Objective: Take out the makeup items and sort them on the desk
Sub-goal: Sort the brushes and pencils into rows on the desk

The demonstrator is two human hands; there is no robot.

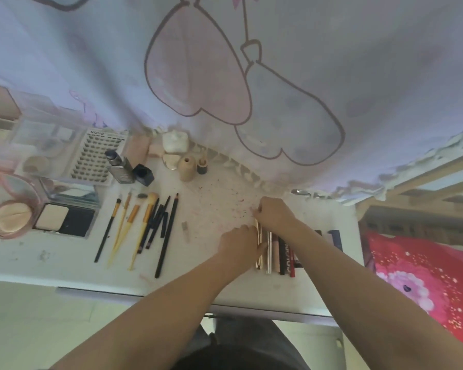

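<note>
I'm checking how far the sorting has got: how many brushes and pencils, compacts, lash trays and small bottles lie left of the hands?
Brushes and pencils: about 9, overlapping, so the count is rough
Compacts: 2, the round pink one and the square black one
Lash trays: 1
Small bottles: 4, grey, dark blue, tan, small dark
Total: about 16
</note>
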